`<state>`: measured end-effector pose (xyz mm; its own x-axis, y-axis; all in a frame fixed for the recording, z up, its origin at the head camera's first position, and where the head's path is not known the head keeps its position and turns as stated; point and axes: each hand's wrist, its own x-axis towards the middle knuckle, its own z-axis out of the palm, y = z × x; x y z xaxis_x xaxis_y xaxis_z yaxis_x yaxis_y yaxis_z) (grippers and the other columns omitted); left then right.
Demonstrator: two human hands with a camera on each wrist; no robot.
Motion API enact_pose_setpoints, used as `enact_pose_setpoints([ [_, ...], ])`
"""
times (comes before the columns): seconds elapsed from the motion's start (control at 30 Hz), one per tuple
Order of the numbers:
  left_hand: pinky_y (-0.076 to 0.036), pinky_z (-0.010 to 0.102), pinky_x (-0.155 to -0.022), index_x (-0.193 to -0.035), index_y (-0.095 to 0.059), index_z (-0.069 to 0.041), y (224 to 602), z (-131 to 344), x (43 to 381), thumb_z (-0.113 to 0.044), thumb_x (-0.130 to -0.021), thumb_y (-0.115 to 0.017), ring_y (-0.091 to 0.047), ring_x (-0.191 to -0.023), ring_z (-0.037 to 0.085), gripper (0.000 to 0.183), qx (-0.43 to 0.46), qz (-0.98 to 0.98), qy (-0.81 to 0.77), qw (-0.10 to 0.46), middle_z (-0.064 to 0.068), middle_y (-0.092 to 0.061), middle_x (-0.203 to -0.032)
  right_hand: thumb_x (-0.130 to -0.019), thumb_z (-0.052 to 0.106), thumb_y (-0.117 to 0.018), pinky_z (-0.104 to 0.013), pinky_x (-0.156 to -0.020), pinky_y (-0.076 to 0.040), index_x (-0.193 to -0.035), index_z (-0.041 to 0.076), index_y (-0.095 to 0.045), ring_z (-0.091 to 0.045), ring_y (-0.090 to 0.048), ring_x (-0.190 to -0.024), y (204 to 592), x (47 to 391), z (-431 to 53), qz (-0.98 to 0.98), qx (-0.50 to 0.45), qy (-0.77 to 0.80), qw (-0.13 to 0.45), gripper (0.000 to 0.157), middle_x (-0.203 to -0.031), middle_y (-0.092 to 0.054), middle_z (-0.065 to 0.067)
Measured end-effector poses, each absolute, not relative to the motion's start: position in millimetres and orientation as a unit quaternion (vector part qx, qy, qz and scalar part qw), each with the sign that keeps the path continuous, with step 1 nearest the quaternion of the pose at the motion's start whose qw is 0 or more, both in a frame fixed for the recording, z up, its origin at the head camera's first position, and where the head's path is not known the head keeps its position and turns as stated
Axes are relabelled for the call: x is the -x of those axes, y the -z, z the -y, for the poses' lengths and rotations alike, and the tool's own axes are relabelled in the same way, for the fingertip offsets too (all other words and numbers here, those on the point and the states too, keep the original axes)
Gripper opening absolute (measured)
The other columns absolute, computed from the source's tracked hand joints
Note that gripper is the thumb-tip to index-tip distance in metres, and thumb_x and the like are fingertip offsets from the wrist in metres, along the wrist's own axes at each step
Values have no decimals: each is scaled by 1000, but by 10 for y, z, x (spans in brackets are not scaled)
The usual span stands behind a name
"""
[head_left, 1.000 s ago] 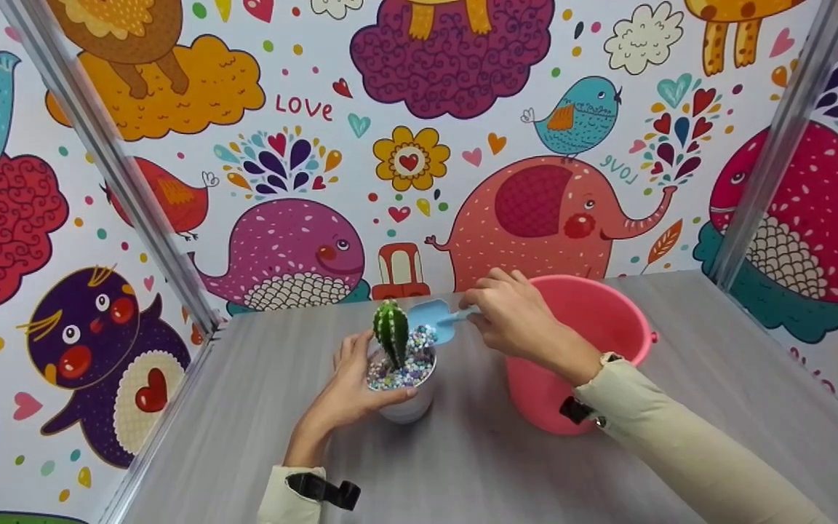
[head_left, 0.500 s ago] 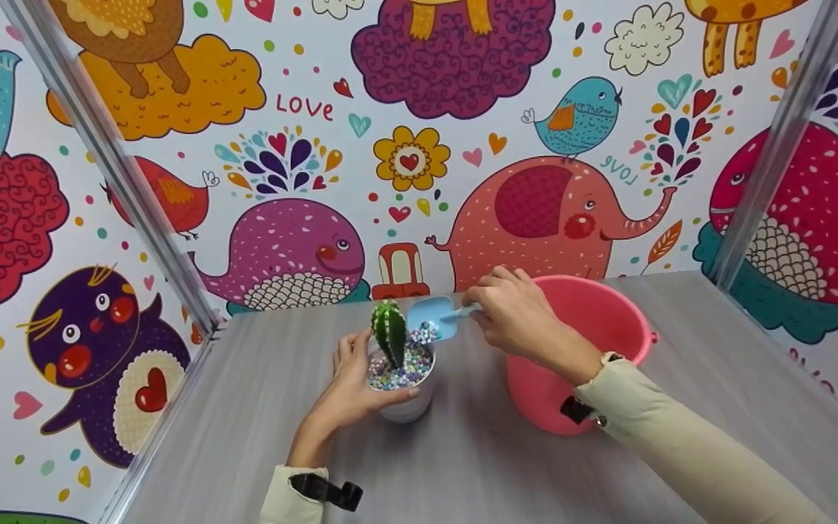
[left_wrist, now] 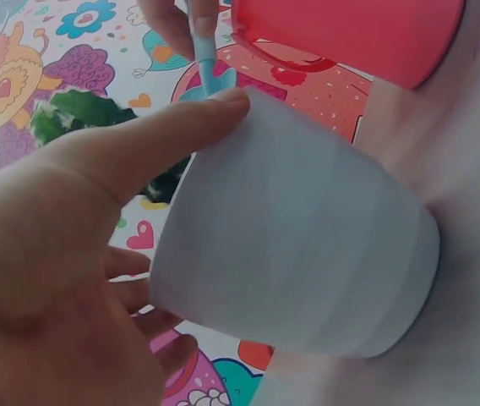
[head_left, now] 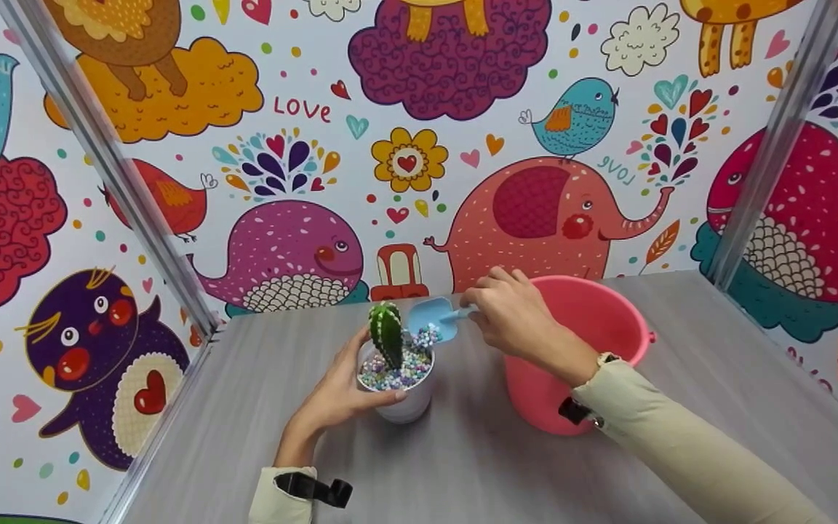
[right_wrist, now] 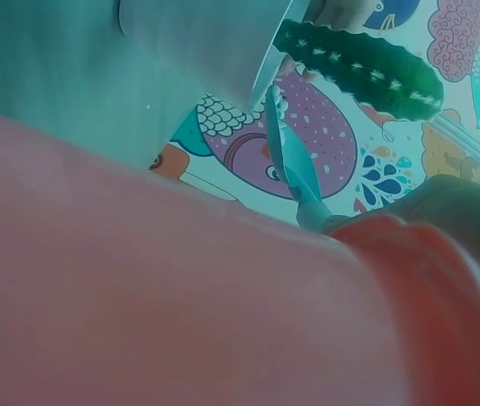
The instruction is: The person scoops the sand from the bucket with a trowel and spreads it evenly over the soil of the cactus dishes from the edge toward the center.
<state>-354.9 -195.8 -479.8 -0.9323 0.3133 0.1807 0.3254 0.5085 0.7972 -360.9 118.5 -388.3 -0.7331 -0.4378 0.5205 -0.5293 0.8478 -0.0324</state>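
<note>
A white flowerpot (head_left: 406,409) stands on the table, holding a green cactus (head_left: 387,336) bedded in multicoloured pebbles (head_left: 388,377). My left hand (head_left: 333,393) grips it from the left, thumb along the near rim and fingers around the far side. In the left wrist view the thumb (left_wrist: 160,139) lies across the pot's edge. Pinched by its handle, a light blue toy shovel (head_left: 428,313) is in my right hand (head_left: 510,313). Its blade tilts toward the pot's right rim beside the cactus, with a small heap of pebbles at the tip.
A pink bucket (head_left: 539,400) stands right of the pot, under my right forearm; its inside is partly hidden. Its wall (right_wrist: 139,279) fills much of the right wrist view. Behind the grey table (head_left: 463,480) rises a cartoon-printed wall, with metal posts at both sides.
The pot has shifted slightly left, and my left hand with it. The shovel's blade is tipped a little differently, and some of its pebbles have slid toward the tip. The bucket stays put.
</note>
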Motion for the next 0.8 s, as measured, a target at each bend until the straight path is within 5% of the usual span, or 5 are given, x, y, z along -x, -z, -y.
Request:
enact_pose_setpoints([
  [0.33,-40,71,-122,-170,-27,-25,4807,1823,3530,-60,-70,-97,-33,-149,36,126,145,892,428,19,14,-29,-162,-91,14,-87,-40,-81,-49,-112,17,-85,-25,-62,-100,3873,3606,-1136,934,-247,-80,246,22,-110,-83,-5],
  [0.8,-30,73,-127,-168,-33,-23,4830,1941,3562,-47,-71,-101,-36,-159,42,121,164,859,486,-9,16,-36,-172,-88,12,-90,-36,-75,-47,-110,15,-85,-24,-62,-95,3915,3615,-1122,916,-270,-84,285,22,-107,-83,-5],
])
